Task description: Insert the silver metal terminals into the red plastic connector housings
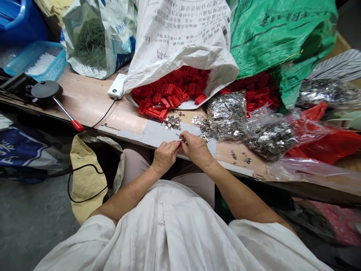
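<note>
Both of my hands meet over the front edge of the bench. My left hand (166, 155) is closed around a small red plastic part (179, 142), most of it hidden by the fingers. With its fingers pinched, my right hand (196, 147) grips a thin dark metal piece (178, 135) whose tip sticks out to the left. Just beyond lie small piles of shiny metal pieces (172, 122) on a grey sheet (158, 133). Red plastic parts (169, 92) spill from the mouth of a white woven sack (183, 34).
Clear bags of metal pieces (228, 114) stand right of my hands, beneath a green sack (282, 34). At left are a lever with a red handle (77, 125), a white power bank (116, 86) and a blue basket (53, 67). A yellowish sack (84, 169) hangs open below the bench.
</note>
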Tool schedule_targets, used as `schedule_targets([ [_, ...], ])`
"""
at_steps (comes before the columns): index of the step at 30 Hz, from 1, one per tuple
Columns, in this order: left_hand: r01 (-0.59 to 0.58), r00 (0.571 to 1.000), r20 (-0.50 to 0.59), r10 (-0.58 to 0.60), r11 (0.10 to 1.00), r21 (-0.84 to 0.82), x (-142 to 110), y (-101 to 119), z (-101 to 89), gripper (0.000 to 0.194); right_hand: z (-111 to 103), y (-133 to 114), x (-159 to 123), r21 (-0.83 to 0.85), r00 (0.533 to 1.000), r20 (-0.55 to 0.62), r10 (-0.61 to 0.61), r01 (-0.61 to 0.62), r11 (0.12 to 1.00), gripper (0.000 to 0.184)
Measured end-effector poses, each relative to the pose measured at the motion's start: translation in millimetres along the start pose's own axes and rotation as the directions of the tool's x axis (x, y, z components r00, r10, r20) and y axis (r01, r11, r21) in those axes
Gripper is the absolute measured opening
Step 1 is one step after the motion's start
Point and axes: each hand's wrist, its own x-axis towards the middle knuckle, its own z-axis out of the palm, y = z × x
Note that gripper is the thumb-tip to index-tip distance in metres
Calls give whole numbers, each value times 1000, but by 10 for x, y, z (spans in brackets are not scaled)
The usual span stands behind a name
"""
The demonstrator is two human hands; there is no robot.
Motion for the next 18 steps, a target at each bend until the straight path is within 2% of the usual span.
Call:
schedule_targets([
  [5,-23,998,62,19,997,76,13,-54,-111,29,-24,180,-75,258,998,62,22,-38,965,16],
  [10,-95,989,120,84,991,97,69,-175,-188,26,-22,283,-110,273,971,240,-15,-52,961,30],
  [18,-143,972,185,143,990,-13,106,-335,-184,29,-67,292,-16,224,938,344,-32,-50,973,32],
])
